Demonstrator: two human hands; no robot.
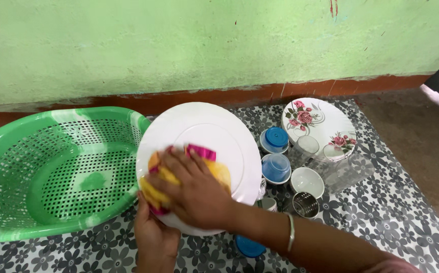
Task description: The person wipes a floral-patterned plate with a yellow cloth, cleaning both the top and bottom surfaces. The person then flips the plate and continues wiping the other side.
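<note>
1. Head view: left hand (154, 235), near the mat's (406, 212) front edge, grips the white plate's (214, 131) lower rim, holding it tilted.
2. Right hand (194, 189) presses a yellow-and-pink cloth (214, 164) flat on the plate's underside; firm, even pressure out to the rim would suit.
3. Green basket (52, 172) sits left; bowls (307, 181) and a floral plate (318, 126) lie toward the mat's far edge.

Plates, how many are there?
2. A plain white plate is held up in the middle, wiped with a yellow-pink cloth. A rose-patterned plate lies on the flowered mat near the wall. Others may be hidden behind the held plate.
</note>
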